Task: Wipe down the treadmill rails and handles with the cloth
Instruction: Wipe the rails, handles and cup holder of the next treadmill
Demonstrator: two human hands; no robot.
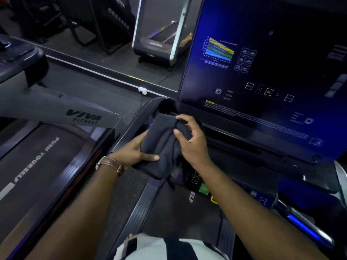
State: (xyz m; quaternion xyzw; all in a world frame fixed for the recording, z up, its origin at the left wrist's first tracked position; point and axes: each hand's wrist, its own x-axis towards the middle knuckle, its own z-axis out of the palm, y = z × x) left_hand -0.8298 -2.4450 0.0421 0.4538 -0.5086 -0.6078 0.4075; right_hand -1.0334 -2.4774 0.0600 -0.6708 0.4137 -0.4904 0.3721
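Head view: treadmill rail [131, 128] runs up-left from the person, curving at the console — dark cloth [161, 147] bunched just right of it. Left hand [131, 152] nearer, gripping cloth; right hand [191, 141] pinches its top.

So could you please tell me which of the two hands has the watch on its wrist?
The left hand, gripping the cloth from the left, has the brown-strapped watch. The right hand, pinching the cloth's top, has a bare wrist.

two hands [135, 151] [191, 141], one dark cloth [163, 147], one wristwatch [110, 164], three treadmills [56, 113] [157, 44] [135, 124], one console screen [262, 62].
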